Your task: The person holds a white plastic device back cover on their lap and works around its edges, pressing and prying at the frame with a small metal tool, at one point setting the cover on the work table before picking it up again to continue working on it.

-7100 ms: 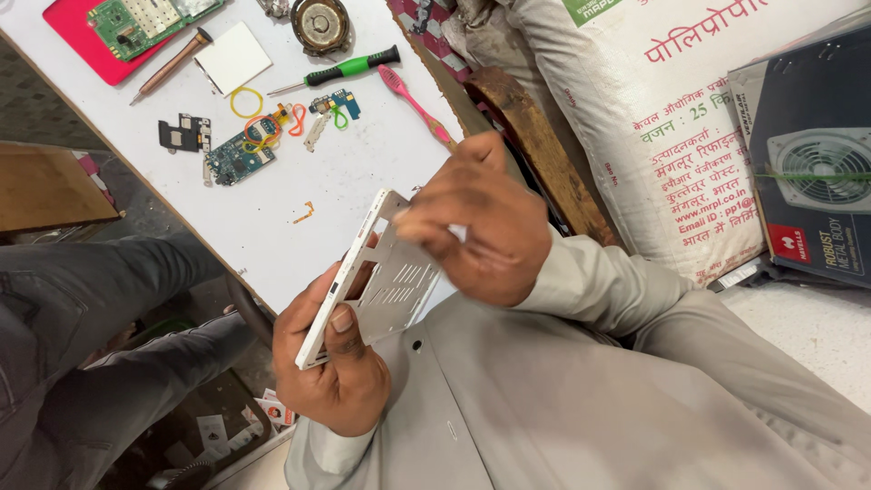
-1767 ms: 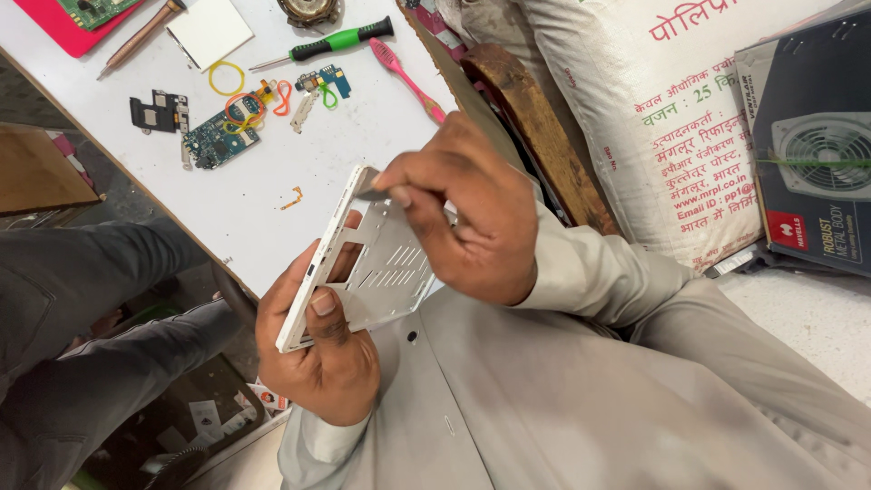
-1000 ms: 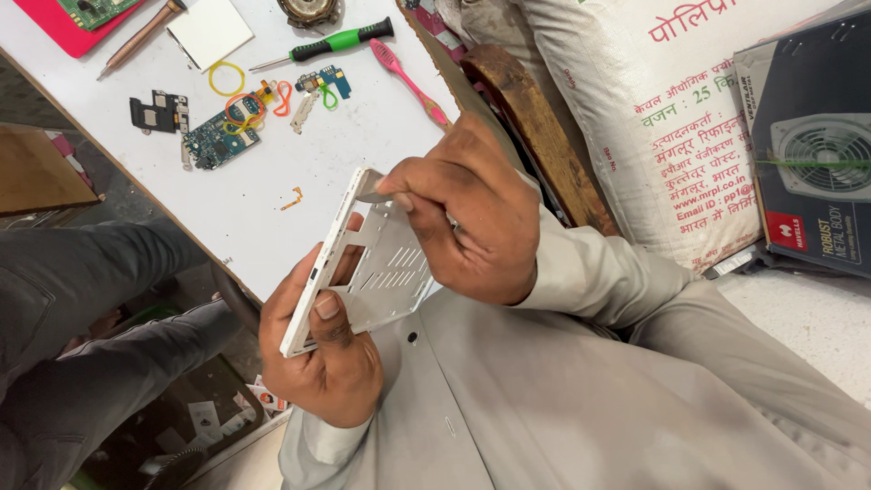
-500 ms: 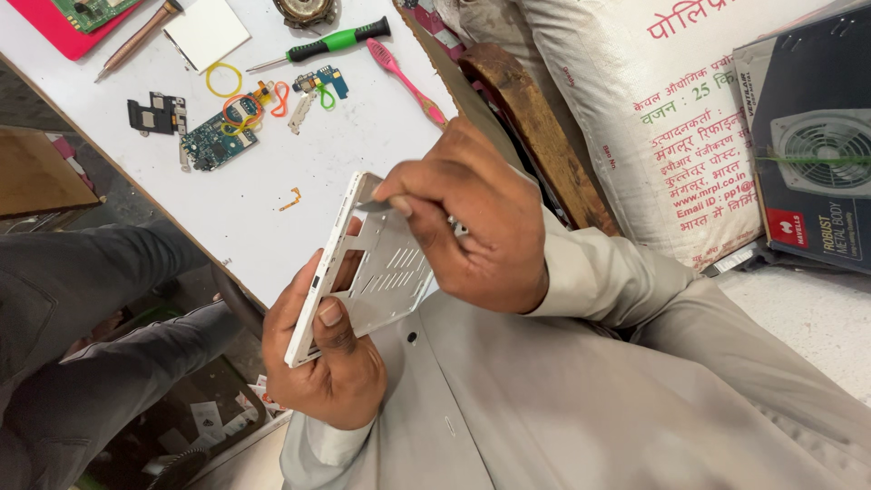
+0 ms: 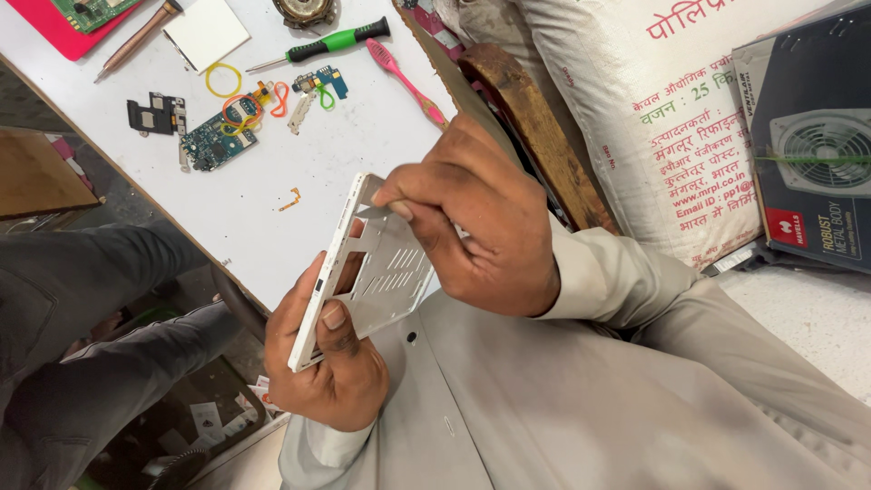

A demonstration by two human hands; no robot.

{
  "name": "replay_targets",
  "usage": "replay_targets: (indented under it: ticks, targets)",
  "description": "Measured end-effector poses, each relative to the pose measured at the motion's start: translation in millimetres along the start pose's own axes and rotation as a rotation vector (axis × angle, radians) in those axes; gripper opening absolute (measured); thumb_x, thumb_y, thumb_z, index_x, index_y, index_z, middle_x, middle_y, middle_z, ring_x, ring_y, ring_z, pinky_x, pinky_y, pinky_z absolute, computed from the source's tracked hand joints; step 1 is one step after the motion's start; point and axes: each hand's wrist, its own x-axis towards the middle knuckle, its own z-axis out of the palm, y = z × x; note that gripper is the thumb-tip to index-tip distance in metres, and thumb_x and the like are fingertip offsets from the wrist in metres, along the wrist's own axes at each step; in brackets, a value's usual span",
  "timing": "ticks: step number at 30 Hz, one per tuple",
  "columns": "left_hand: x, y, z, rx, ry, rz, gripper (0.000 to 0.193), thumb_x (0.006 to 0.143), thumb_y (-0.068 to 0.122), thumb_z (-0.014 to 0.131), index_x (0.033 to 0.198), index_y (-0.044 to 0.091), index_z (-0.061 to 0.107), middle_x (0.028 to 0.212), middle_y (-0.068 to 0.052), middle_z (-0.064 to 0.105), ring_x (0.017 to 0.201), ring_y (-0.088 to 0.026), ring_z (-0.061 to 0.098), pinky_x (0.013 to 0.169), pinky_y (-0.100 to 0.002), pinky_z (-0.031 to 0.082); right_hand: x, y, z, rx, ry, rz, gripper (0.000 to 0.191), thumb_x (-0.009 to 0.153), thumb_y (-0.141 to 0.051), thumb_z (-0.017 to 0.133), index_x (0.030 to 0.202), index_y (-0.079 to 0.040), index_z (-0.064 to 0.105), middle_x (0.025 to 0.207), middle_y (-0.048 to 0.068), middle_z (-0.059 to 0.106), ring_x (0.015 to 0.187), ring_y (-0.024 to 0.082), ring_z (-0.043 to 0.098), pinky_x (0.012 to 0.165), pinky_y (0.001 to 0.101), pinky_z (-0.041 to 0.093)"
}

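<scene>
Raised since before: one white frame [image 5: 367,272] (two hands gripping)

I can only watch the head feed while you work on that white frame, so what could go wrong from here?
1. The left hand grips only the lower end of the white phone frame, held off the table edge over the lap; a slip could drop it to the floor.
2. The right hand presses at the thin top corner; the slotted plate might bend.
3. The small circuit board and rubber bands lie loose, easily knocked.
</scene>
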Motion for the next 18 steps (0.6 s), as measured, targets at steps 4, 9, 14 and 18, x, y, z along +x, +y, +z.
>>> replay_targets:
  ticks: [4, 9, 14, 18]
  targets:
    - [0.1, -0.2, 0.2, -0.029, -0.005, 0.001, 0.045, 0.118, 0.022, 0.053, 0.142, -0.016, 0.052, 0.132, -0.031, 0.065, 0.124, -0.033, 0.068, 0.111, -0.038, 0.055, 1.0, 0.5, 1.2, -0.007, 0.018, -0.005, 0.011, 0.102, 0.004, 0.068, 0.111, -0.002, 0.069, 0.098, 0.007, 0.060, 0.081, 0.018, 0.054, 0.074, 0.0286, 0.044]
    - [0.8, -1.3, 2.3, -0.035, 0.024, 0.001, 0.045, 0.118, 0.022, 0.054, 0.141, -0.016, 0.051, 0.132, -0.031, 0.065, 0.125, -0.034, 0.068, 0.112, -0.039, 0.055, 1.4, 1.5, 1.8, -0.015, 0.025, -0.008, 0.009, 0.103, 0.002, 0.069, 0.111, -0.002, 0.070, 0.097, 0.006, 0.060, 0.080, 0.019, 0.053, 0.073, 0.0288, 0.044]
    - [2.4, 2.0, -2.1, -0.019, -0.030, -0.025, 0.048, 0.118, 0.025, 0.052, 0.143, -0.017, 0.051, 0.132, -0.030, 0.065, 0.124, -0.032, 0.068, 0.111, -0.037, 0.054, 1.6, 2.2, 1.5, -0.029, 0.030, -0.020, 0.009, 0.103, 0.002, 0.069, 0.111, -0.002, 0.069, 0.097, 0.007, 0.058, 0.080, 0.019, 0.052, 0.074, 0.0297, 0.044]
    - [3.1, 1.8, -1.8, -0.032, -0.028, -0.029, 0.049, 0.118, 0.025, 0.053, 0.143, -0.017, 0.051, 0.132, -0.031, 0.065, 0.124, -0.032, 0.068, 0.111, -0.038, 0.055, 1.3, 2.0, 0.2, -0.027, 0.029, -0.028, 0.009, 0.104, 0.002, 0.069, 0.112, -0.002, 0.069, 0.097, 0.007, 0.057, 0.081, 0.020, 0.053, 0.075, 0.0299, 0.044]
